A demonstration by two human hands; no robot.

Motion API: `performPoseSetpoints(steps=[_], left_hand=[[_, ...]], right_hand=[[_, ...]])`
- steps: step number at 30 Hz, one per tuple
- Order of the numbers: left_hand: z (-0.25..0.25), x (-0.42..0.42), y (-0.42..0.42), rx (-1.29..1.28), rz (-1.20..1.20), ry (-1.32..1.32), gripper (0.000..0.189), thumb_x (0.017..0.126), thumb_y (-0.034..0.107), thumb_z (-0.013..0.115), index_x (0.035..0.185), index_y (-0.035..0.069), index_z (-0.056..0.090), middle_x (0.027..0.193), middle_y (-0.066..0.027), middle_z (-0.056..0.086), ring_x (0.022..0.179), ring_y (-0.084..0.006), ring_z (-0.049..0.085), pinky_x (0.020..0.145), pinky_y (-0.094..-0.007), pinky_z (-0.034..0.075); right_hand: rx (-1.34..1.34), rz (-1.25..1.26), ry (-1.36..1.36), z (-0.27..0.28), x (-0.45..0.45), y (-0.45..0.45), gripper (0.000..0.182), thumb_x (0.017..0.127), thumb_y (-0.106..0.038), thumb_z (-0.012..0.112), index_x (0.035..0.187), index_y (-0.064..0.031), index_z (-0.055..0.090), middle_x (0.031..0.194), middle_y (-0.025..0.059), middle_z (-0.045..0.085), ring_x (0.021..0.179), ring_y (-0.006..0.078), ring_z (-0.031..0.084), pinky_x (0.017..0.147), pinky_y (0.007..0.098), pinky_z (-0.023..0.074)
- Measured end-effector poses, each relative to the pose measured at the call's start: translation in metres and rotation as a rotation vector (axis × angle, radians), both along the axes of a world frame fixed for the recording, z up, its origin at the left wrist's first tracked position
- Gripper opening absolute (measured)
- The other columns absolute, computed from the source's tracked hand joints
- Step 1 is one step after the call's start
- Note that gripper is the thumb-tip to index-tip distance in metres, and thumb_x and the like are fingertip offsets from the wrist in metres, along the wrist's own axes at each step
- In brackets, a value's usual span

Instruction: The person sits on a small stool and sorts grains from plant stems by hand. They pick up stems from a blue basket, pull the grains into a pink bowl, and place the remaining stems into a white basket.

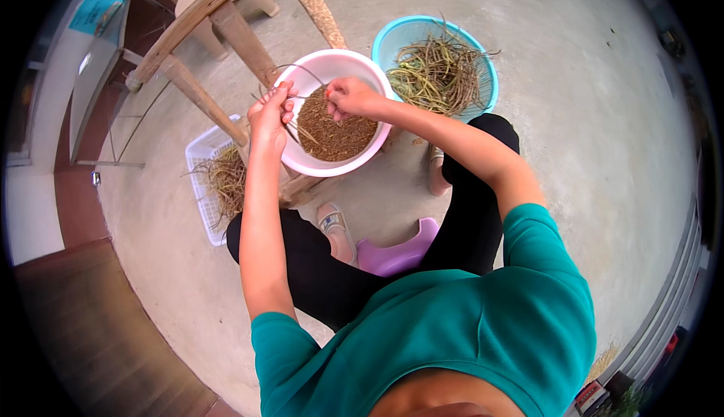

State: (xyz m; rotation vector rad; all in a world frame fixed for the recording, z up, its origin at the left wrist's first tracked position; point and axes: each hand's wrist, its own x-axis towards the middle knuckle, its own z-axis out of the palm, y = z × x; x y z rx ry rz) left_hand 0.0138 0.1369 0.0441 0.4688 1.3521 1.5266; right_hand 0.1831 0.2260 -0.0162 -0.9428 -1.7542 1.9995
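Observation:
A round white basin (380, 141) with a pinkish rim stands before me, its bottom covered by small brown seeds (339, 140). Over its left rim, my left hand (271, 113) grips a few thin, dry pods that stick out past the fingers. My right hand (353, 99) is above the seeds, thumb and fingertips pinched together. One long, slender pod (308, 72) arches between the two hands; its end seems to lie in the right fingertips. Pale pod pieces (305, 133) show below the left hand, at the edge of the seeds.
A blue-green plastic basket (491, 86) holds a heap of long dry pods (441, 72) beyond the basin. More pods lie in a white basket (198, 202) at left. A wooden frame (192, 12) rises behind the basin. Beneath me is a purple plastic stool (396, 252).

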Motion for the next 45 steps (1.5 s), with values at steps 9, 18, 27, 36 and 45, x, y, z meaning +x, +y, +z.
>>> performPoseSetpoints(steps=[9, 18, 27, 36, 45], left_hand=[[-0.002, 0.004, 0.003, -0.079, 0.045, -0.038, 0.023, 0.088, 0.014, 0.062, 0.099, -0.006, 0.061, 0.083, -0.0106, 0.063, 0.054, -0.0078, 0.047, 0.043, -0.0182, 0.035], [0.0, 0.006, 0.005, -0.122, 0.013, -0.037, 0.026, 0.087, 0.02, 0.065, 0.099, -0.002, 0.063, 0.072, 0.0007, 0.05, 0.049, -0.0024, 0.038, 0.037, -0.0159, 0.026], [0.006, 0.007, 0.003, -0.111, 0.038, -0.045, 0.027, 0.087, 0.022, 0.065, 0.099, -0.002, 0.064, 0.071, 0.0017, 0.05, 0.049, -0.0023, 0.038, 0.037, -0.0157, 0.027], [0.008, 0.009, 0.002, -0.096, 0.03, -0.06, 0.027, 0.087, 0.021, 0.064, 0.099, -0.003, 0.063, 0.071, 0.001, 0.05, 0.05, -0.0028, 0.039, 0.038, -0.0161, 0.027], [0.006, 0.007, 0.001, -0.105, 0.05, -0.058, 0.027, 0.088, 0.021, 0.064, 0.099, -0.003, 0.064, 0.072, 0.0005, 0.05, 0.052, -0.0037, 0.04, 0.039, -0.0167, 0.028]], right_hand=[[0.384, 0.027, -0.093, 0.007, 0.001, -0.009, 0.003, 0.084, 0.0, 0.053, 0.087, 0.0011, 0.052, 0.07, 0.0043, 0.058, 0.065, 0.0133, 0.061, 0.053, 0.0268, 0.0505], [0.739, 0.057, 0.044, 0.003, 0.007, -0.019, 0.018, 0.074, 0.002, 0.06, 0.091, 0.0003, 0.053, 0.08, 0.0177, 0.061, 0.075, 0.0317, 0.062, 0.067, 0.037, 0.0493], [0.886, 0.023, -0.104, 0.021, 0.021, -0.02, 0.022, 0.074, -0.002, 0.06, 0.096, -0.0028, 0.058, 0.087, 0.018, 0.064, 0.086, 0.0356, 0.062, 0.074, 0.0423, 0.0491], [0.615, -0.082, -0.044, 0.001, 0.019, -0.007, 0.014, 0.075, 0.005, 0.056, 0.089, 0.0023, 0.059, 0.077, 0.0128, 0.065, 0.072, 0.0217, 0.065, 0.065, 0.0311, 0.0518], [0.118, -0.097, 0.069, -0.001, 0.019, 0.001, 0.011, 0.082, 0.005, 0.051, 0.092, 0.0051, 0.055, 0.077, 0.0094, 0.063, 0.073, 0.0153, 0.065, 0.065, 0.0264, 0.0528]])
